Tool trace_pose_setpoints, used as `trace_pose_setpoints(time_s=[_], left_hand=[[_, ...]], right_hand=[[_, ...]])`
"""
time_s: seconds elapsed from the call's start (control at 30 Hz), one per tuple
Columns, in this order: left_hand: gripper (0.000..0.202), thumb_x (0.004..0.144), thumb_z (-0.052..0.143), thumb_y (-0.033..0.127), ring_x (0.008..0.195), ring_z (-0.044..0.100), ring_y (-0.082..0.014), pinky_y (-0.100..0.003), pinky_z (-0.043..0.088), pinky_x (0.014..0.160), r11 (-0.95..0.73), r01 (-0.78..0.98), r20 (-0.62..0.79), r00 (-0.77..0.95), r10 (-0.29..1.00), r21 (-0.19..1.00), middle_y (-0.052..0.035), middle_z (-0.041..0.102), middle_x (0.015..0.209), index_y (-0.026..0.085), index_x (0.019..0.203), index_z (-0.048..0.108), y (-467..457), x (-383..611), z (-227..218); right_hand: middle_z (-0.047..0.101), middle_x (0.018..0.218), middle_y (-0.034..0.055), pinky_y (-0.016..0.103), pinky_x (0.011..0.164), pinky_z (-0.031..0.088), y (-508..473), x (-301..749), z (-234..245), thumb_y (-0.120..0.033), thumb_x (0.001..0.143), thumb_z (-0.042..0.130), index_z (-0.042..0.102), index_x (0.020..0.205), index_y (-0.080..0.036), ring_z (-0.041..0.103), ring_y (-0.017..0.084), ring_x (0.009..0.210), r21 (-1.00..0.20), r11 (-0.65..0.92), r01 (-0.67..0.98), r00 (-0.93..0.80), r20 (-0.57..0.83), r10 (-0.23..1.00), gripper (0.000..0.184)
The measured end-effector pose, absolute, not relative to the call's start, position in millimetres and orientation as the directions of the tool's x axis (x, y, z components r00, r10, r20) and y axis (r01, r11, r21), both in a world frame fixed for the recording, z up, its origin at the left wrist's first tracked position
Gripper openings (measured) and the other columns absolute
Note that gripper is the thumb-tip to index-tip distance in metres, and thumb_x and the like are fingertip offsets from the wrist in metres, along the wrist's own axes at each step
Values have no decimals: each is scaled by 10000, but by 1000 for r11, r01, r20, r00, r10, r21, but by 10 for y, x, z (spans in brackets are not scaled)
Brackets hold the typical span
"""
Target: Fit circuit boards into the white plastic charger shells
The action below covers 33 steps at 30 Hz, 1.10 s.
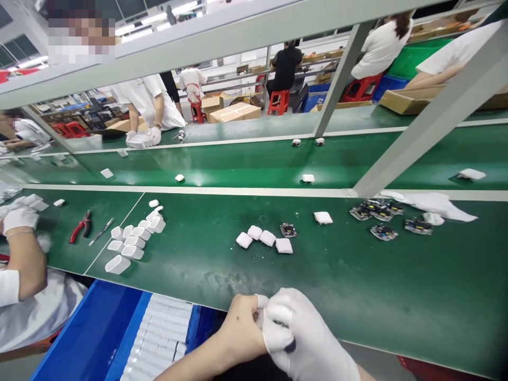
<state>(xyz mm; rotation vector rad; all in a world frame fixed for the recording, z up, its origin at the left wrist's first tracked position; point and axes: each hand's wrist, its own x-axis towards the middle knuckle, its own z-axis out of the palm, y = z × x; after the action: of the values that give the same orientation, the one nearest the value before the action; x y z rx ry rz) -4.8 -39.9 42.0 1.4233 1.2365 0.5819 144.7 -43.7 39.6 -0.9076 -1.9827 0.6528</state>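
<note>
Low in the view, just off the near edge of the dark green bench (357, 296): bare left hand (242, 328) and right hand (305, 338), touching each other. Right hand covered by a white cloth glove (317, 354). Left hand closed in a pinch on the glove's fabric at the right hand's fingertips, thumb and fingers tight on it. Right hand curled half shut toward the left; impossible to tell whether anything lies inside the curl.

Below and left of the hands, under the bench edge: blue plastic tray (91, 333) filled with rows of white oblong pieces (159, 338). On the bench beyond the hands, well apart from them: four small white rounded plastic shells (264, 239) in a loose row, a small dark circuit board (288, 230) just beside them, a single white shell (323, 217) near on the right. Farther right, a heap of dark circuit boards (381, 214) next to a crumpled white cloth (432, 203).

To the left, a cluster of open white plastic casings (129, 243), then red-handled pliers (80, 226) and thin metal tweezers (102, 231) lying flat. At the left border, a co-worker's gloved hand (19, 218) and bare forearm over the bench. Behind, past a white strip, a green conveyor belt (246, 164) dotted with small white pieces; grey metal frame posts (416, 127) slanting across; further people (284, 66) seated on red stools (278, 100) at the far benches.
</note>
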Motion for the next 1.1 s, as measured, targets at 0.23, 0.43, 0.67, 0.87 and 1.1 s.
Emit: trace_pose_setpoints(time_s=[0.23,0.43,0.67,0.87,1.1], left_hand=[[807,633,799,432,961,561,-229,-371,450,903,-375,416,237,347,908,829,-110,586,1242,219,1343,480,-415,-175,437],[486,693,786,322,927,583,-206,-314,496,820,-440,273,355,311,882,855,-71,673,1081,236,1145,628,-430,-104,627],[496,680,794,316,892,579,-199,-310,497,797,-341,230,272,284,919,912,-70,660,1033,213,1139,636,-515,-114,604],[588,704,686,76,1031,545,-212,-364,483,903,-508,318,418,311,853,801,-55,622,1186,272,1242,549,-492,-149,528],[727,729,523,-30,1269,450,-242,-411,441,1022,-719,417,566,443,695,556,-86,389,1454,316,1363,440,-466,-292,273]], right_hand=[[446,680,-14,273,602,450,-352,1550,488,-561,842,564,425,729,-207,454,155,628,-975,-128,-179,-410,-44,911,397],[575,949,60,369,836,495,-435,1494,660,-640,887,494,537,796,-211,554,241,924,-894,-263,-363,-551,-21,834,440],[560,1011,51,272,723,476,-540,1475,598,-555,912,548,618,947,-217,521,200,907,-810,-404,-426,-557,-118,822,347],[560,1032,43,289,771,468,-477,1503,482,-480,931,562,634,1054,-229,511,188,930,-718,-505,-479,-576,-176,798,289],[579,838,16,225,683,458,-263,1514,440,-432,898,605,639,932,-180,554,139,784,-781,-544,-308,-645,-249,722,257]])
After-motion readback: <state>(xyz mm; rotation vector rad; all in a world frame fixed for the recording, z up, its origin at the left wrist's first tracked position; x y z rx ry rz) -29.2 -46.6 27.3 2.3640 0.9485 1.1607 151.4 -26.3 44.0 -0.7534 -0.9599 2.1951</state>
